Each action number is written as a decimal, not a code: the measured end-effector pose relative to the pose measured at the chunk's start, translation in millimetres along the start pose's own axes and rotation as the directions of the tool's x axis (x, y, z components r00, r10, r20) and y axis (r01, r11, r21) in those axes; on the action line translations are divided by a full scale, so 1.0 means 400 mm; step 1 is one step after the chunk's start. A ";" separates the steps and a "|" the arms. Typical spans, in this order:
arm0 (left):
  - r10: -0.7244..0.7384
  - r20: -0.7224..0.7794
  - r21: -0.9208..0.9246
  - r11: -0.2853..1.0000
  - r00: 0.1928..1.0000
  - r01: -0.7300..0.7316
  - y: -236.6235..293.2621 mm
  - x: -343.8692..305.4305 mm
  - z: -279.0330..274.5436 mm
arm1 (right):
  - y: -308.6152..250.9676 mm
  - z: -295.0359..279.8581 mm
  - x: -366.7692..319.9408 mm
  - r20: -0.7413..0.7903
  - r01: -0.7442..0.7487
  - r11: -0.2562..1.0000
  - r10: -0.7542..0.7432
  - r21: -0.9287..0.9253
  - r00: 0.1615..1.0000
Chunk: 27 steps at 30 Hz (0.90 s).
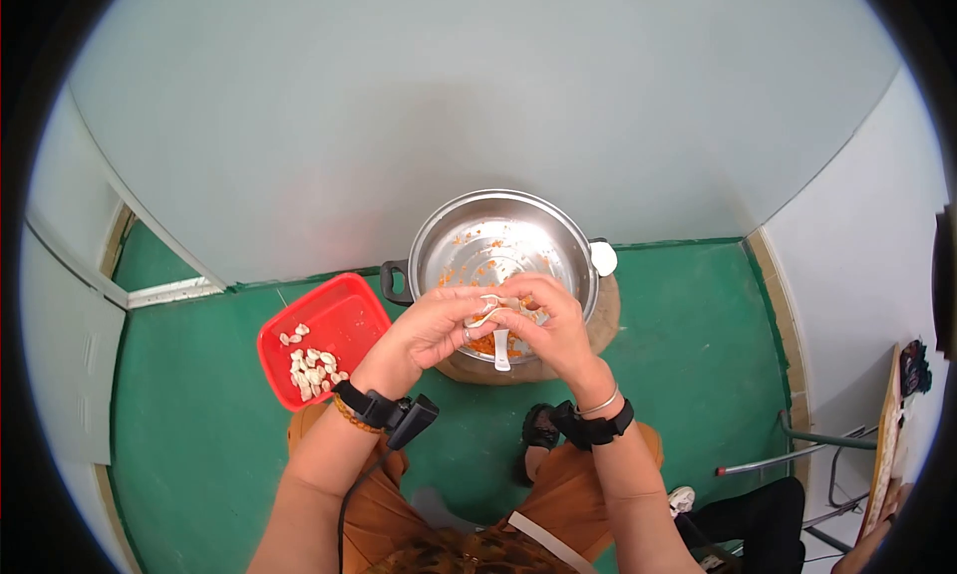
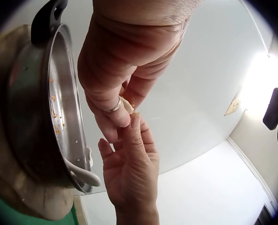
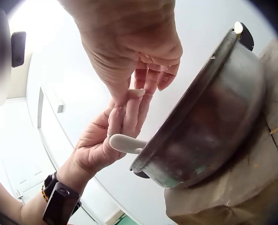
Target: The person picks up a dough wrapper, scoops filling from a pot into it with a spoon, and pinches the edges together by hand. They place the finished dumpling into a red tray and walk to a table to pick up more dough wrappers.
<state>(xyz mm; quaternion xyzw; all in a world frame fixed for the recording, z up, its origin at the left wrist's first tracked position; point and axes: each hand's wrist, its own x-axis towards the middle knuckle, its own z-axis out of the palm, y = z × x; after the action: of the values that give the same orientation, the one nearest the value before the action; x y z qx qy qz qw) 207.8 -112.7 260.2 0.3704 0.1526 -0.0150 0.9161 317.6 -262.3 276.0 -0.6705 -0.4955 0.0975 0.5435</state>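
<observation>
Above the near side of a steel pot [image 1: 439,230], the left hand [image 1: 439,327] and right hand [image 1: 553,330] meet and pinch a small folded piece of pale dough [image 1: 484,320] between their fingertips. In the left wrist view, the dough [image 2: 127,106] shows a little orange filling at its edge, with the right hand [image 2: 132,171] touching it from below. Orange bits of filling [image 1: 488,345] lie in the pot, where a white spoon [image 1: 501,350] leans at the near rim.
A red basin [image 1: 349,320] holding several small pale dough pieces [image 1: 311,370] stands on the green floor left of the pot. The pot rests on a round brown support [image 1: 604,320]. A grey wall rises behind; metal legs [image 1: 758,464] and another person's dark-clothed leg [image 1: 763,519] are at right.
</observation>
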 end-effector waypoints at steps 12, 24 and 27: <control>0.018 0.011 0.046 0.999 1.000 -0.019 -0.001 -0.001 0.009 | 0.059 0.004 -0.024 0.005 -0.014 0.989 0.013 0.145 1.000; 0.101 0.079 0.286 0.951 0.992 -0.119 -0.008 -0.007 0.032 | 0.073 0.007 -0.026 -0.007 -0.151 0.910 0.166 0.385 0.986; 0.196 0.014 0.379 0.906 0.981 -0.186 -0.022 -0.004 0.042 | 0.085 0.008 -0.026 -0.051 -0.120 0.914 0.151 0.388 0.987</control>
<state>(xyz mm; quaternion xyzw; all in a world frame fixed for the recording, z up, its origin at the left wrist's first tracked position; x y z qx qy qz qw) 209.5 -130.6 266.2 0.5536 0.1212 0.0501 0.8224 329.4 -265.6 242.6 -0.5873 -0.3973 0.2032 0.6753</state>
